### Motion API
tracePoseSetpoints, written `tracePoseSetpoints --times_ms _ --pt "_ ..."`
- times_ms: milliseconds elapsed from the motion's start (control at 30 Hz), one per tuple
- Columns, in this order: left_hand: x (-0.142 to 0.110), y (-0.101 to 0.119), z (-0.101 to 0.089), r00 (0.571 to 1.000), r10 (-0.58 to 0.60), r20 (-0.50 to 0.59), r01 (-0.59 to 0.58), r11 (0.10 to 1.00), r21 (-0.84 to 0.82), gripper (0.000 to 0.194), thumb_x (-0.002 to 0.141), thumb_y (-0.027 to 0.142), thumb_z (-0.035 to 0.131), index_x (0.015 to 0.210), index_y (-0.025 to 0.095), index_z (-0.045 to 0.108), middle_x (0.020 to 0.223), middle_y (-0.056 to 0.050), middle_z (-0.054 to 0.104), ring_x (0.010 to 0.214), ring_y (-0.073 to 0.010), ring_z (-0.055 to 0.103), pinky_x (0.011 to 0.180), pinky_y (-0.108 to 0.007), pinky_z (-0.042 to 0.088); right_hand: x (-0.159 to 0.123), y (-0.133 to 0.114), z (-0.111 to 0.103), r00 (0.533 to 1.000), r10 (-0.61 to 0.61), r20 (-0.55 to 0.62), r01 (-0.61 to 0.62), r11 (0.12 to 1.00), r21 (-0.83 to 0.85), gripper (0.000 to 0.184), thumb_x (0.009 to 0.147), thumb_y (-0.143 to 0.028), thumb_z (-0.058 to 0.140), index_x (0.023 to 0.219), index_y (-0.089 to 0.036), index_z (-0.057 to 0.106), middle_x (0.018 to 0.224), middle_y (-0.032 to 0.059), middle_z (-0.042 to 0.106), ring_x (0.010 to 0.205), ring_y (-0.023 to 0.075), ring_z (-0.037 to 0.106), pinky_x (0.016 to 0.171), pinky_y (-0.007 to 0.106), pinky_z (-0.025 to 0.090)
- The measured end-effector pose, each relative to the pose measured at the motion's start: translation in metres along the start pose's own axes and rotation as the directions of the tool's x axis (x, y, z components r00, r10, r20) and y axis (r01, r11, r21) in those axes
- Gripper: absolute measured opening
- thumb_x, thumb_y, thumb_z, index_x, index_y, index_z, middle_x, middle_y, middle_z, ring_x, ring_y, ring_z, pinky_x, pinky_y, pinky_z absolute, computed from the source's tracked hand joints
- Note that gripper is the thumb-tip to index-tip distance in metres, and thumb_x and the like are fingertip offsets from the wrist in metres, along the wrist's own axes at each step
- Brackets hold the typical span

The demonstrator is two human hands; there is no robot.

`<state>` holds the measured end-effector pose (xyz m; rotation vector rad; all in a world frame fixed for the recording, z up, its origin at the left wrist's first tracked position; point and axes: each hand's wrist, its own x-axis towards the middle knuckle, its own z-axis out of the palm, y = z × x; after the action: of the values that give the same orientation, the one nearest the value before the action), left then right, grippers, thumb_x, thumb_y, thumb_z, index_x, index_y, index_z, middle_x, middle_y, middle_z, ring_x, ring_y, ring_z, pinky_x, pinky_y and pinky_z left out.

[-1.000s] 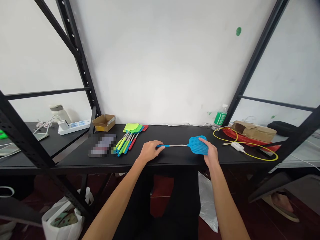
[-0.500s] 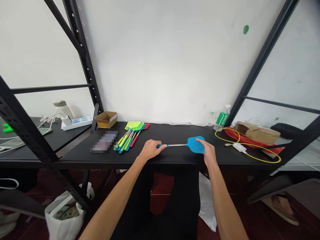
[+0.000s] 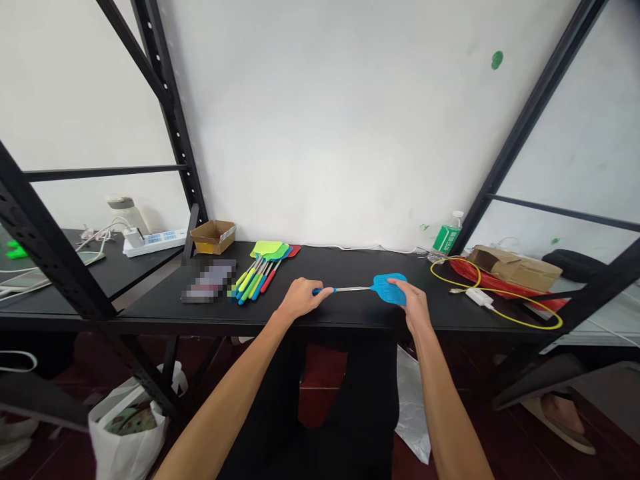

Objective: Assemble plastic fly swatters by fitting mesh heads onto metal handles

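A blue fly swatter [image 3: 391, 289] with a thin metal shaft lies level between my two hands, over the front part of the black table [image 3: 340, 262]. My left hand [image 3: 303, 298] is wrapped round its blue handle, most of which the fingers hide. At the other end, my right hand [image 3: 415, 304] grips the right edge of the perforated paddle, thumb on top. To the left, several more fly swatters [image 3: 260, 272] in green, yellow, blue and red lie fanned in a pile, their paddles toward the wall.
Behind the pile stands an open cardboard box [image 3: 213, 237]; a pixelated flat object [image 3: 210, 281] lies left of it. At right are a water bottle [image 3: 445, 238], a yellow cable [image 3: 525, 325], a red bag [image 3: 465, 272] and brown packaging [image 3: 520, 268]. Black shelf posts [image 3: 173, 120] frame the table.
My right hand and the swatter's paddle have shifted very slightly left. The left hand keeps its hold on the handle. The camera view has moved slightly.
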<state>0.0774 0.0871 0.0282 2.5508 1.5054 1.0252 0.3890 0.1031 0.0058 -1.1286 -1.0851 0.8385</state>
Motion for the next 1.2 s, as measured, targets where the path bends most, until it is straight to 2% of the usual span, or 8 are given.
tracePoseSetpoints --times_ms 133,367,433,533,600,733,1000,1200 --pt "-0.001 0.001 -0.002 0.999 -0.033 -0.011 0.033 0.999 0.023 0.052 0.098 0.060 0.041 0.076 0.022 0.070 0.061 -0.001 0.063 0.062 -0.0177 0.058 0.061 -0.027 0.031 -0.001 0.001 0.003 1.000 -0.028 0.007 0.028 1.000 -0.007 0.047 0.074 -0.053 0.069 0.105 -0.020 0.079 0.111 0.0066 0.074 0.093 0.0260 0.065 0.070 0.031 0.049" --pt "-0.002 0.003 0.002 0.996 0.009 0.086 -0.011 1.000 0.020 0.025 0.094 0.046 0.054 0.105 0.031 0.070 0.081 0.002 0.073 0.074 -0.0187 0.066 0.070 -0.027 0.040 0.005 0.007 0.004 0.987 0.009 -0.161 0.005 0.996 0.088 0.068 0.072 -0.045 0.070 0.135 -0.022 0.062 0.104 0.0058 0.072 0.094 0.0243 0.064 0.075 0.032 0.052" --pt "-0.001 0.003 0.003 0.999 -0.010 0.049 0.009 1.000 0.029 0.021 0.095 0.040 0.053 0.107 0.031 0.068 0.091 0.003 0.075 0.081 -0.0191 0.068 0.072 -0.028 0.042 0.004 0.007 0.005 0.987 0.012 -0.160 0.005 0.995 0.102 0.071 0.072 -0.045 0.070 0.138 -0.023 0.058 0.113 0.0077 0.070 0.098 0.0250 0.065 0.073 0.032 0.054" --pt "0.000 0.003 0.003 0.993 -0.091 -0.077 0.096 0.993 0.074 0.024 0.097 0.027 0.048 0.116 0.031 0.063 0.108 0.000 0.072 0.094 -0.0207 0.068 0.072 -0.028 0.043 0.002 0.006 0.008 0.988 0.013 -0.155 0.007 0.992 0.127 0.068 0.071 -0.044 0.070 0.136 -0.025 0.059 0.123 0.0094 0.066 0.101 0.0246 0.065 0.070 0.031 0.057" --pt "0.000 0.002 0.004 0.969 -0.187 -0.162 0.207 0.972 0.114 0.033 0.096 0.018 0.044 0.123 0.030 0.060 0.114 -0.003 0.068 0.094 -0.0213 0.067 0.069 -0.028 0.044 0.002 0.006 0.009 0.987 0.010 -0.158 0.011 0.991 0.131 0.064 0.071 -0.043 0.070 0.131 -0.025 0.062 0.123 0.0095 0.065 0.100 0.0237 0.065 0.069 0.030 0.057" --pt "0.000 -0.003 0.005 0.887 -0.359 -0.289 0.412 0.900 0.145 0.045 0.093 0.009 0.039 0.132 0.025 0.056 0.116 -0.009 0.062 0.093 -0.0239 0.064 0.069 -0.031 0.045 0.001 0.006 0.010 0.988 0.004 -0.155 0.015 0.993 0.121 0.059 0.071 -0.043 0.070 0.126 -0.024 0.065 0.122 0.0093 0.066 0.098 0.0234 0.066 0.066 0.029 0.058" --pt "0.000 -0.009 0.004 0.720 -0.515 -0.465 0.655 0.725 0.212 0.054 0.084 0.006 0.046 0.135 0.016 0.058 0.126 -0.017 0.050 0.110 -0.0325 0.053 0.089 -0.041 0.043 0.002 0.007 0.010 0.990 -0.009 -0.141 0.024 0.995 0.102 0.053 0.071 -0.046 0.069 0.119 -0.023 0.069 0.120 0.0097 0.067 0.095 0.0239 0.068 0.062 0.028 0.058" --pt "0.002 -0.008 0.005 0.680 -0.564 -0.469 0.718 0.642 0.270 0.042 0.083 0.010 0.050 0.122 0.017 0.063 0.133 -0.017 0.047 0.118 -0.0354 0.047 0.091 -0.044 0.040 0.004 0.010 0.008 0.992 -0.009 -0.128 0.023 0.994 0.109 0.051 0.073 -0.045 0.069 0.118 -0.022 0.068 0.122 0.0102 0.066 0.095 0.0231 0.067 0.062 0.027 0.057"
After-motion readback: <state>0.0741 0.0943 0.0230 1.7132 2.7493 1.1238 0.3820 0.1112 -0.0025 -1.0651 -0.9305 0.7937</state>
